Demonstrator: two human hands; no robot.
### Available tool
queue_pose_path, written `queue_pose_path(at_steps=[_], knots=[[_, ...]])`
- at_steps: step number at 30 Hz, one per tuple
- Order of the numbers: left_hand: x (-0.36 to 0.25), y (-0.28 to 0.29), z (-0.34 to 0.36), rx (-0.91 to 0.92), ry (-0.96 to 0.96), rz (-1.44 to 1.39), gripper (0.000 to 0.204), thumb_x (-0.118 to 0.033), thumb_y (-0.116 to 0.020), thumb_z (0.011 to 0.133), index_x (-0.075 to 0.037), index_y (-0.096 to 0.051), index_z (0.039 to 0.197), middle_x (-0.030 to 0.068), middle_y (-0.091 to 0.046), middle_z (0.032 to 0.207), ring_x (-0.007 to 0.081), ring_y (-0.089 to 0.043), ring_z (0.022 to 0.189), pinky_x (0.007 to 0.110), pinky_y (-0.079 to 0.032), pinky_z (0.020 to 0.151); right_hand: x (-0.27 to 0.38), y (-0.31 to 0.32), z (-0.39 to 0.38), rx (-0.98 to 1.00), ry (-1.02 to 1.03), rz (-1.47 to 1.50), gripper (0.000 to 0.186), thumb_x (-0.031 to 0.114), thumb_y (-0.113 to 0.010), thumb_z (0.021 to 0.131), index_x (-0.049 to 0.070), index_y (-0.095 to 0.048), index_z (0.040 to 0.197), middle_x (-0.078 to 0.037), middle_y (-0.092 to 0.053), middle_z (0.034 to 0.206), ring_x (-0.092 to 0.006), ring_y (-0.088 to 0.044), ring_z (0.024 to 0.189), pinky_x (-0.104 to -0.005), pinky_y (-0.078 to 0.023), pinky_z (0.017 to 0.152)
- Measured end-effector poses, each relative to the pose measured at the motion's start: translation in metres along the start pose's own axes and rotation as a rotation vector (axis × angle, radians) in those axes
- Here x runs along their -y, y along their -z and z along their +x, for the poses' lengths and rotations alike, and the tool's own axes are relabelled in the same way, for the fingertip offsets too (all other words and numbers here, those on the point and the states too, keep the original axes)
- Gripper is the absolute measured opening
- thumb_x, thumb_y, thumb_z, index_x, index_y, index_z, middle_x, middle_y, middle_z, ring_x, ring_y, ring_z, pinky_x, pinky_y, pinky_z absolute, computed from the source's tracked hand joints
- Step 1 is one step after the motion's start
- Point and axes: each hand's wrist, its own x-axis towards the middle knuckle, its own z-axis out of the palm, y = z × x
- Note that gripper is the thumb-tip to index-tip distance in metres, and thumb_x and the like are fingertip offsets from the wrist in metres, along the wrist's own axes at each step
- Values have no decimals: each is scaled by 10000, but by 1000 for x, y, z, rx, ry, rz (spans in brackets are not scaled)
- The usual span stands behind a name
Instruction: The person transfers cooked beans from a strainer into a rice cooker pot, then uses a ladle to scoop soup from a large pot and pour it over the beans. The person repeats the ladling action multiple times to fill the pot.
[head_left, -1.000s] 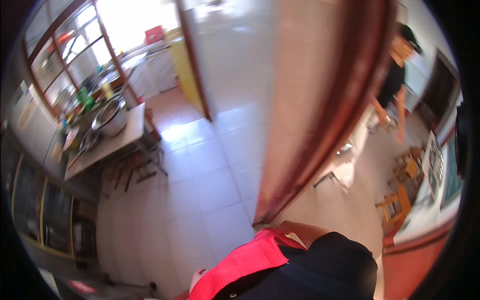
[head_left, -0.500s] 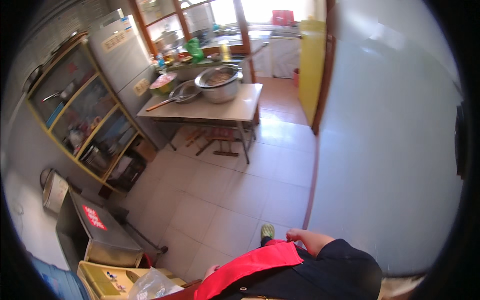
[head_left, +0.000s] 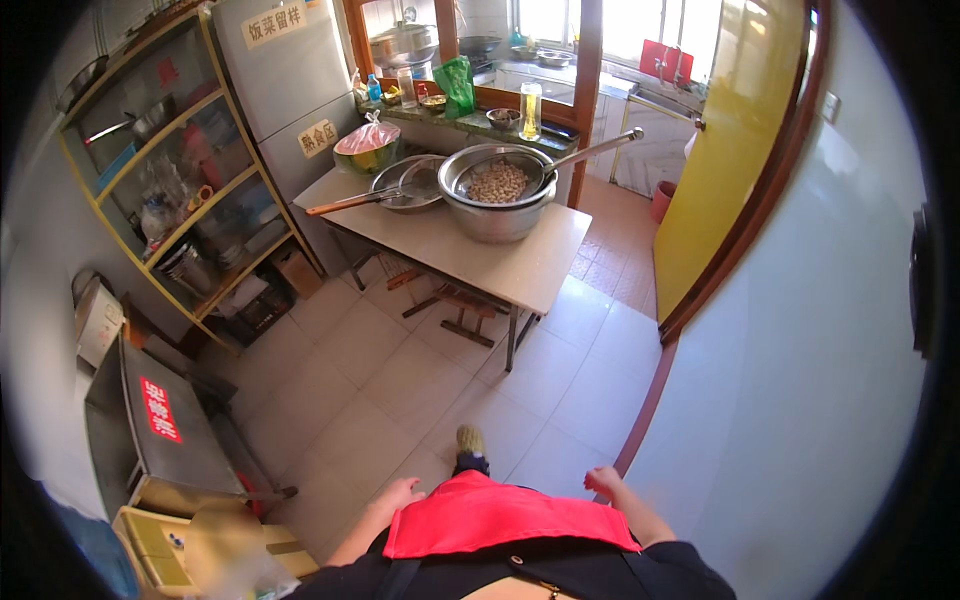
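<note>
Both my hands hang beside the red apron [head_left: 500,520] and hold nothing that I can see. My left hand [head_left: 400,494] shows its fingers partly stretched; my right hand [head_left: 602,482] is loosely curled, closest to the pale wall. Ahead, out of reach, stands a light-topped table [head_left: 545,250]. On it is a large metal pot [head_left: 497,222] with a strainer [head_left: 455,182] of brown nuts or beans resting in its mouth. A long-handled ladle [head_left: 600,147] leans out of it. Left of the pot lie a wooden-handled skimmer [head_left: 345,204] and a metal basin [head_left: 410,207].
Low wooden stools [head_left: 465,318] sit under the table. At left are a yellow-framed shelf [head_left: 205,187], a grey fridge [head_left: 275,85] and a metal cabinet [head_left: 185,450]. A yellow door [head_left: 725,180] stands ajar at right. Along the sill are a green bag [head_left: 456,86] and a glass jar [head_left: 530,112].
The table and pot look nearer and further right, and my view has levelled. My left hand has come into fuller view; one foot has shifted left.
</note>
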Motion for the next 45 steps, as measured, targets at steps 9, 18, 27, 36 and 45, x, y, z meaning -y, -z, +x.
queue_pose_path(at_steps=[9,18,27,36,45], knots=[[-160,142,210,1,-242,240,231,-143,-514,658,-20,-585,840,173,-575,846,317,-555,772,390,-446,655,136,72,62,-6,136,-183,236,221,-469,747,11,-572,720,-75,-579,652,-161,-552,585,-288,-425,507],[-197,194,302,-243,-243,20,451,-231,-527,713,-46,-436,1113,188,-503,1025,323,-478,953,386,-387,817,273,165,201,131,255,-30,204,225,-474,762,34,-545,758,-52,-562,688,-153,-526,605,-267,-400,499],[-99,51,232,-392,730,-262,174,-196,-513,629,-45,-597,645,153,-582,699,297,-559,651,401,-439,553,514,245,307,392,372,911,393,409,-457,798,68,-472,992,-23,-523,825,-119,-468,664,-240,-390,580],[-184,-186,225,-127,942,-951,326,-317,-456,719,-37,-602,638,128,-589,657,279,-567,674,377,-450,651,571,238,364,788,463,979,487,443,-432,793,92,-437,1129,-40,-435,1175,-180,-443,1040,-291,-389,845],[-178,-67,265,-450,626,-345,363,-364,-435,736,-44,-602,694,142,-587,736,290,-552,726,378,-430,703,576,221,346,605,436,1050,486,418,-454,793,90,-414,1149,-65,-466,1140,-188,-465,1018,-304,-420,820]])
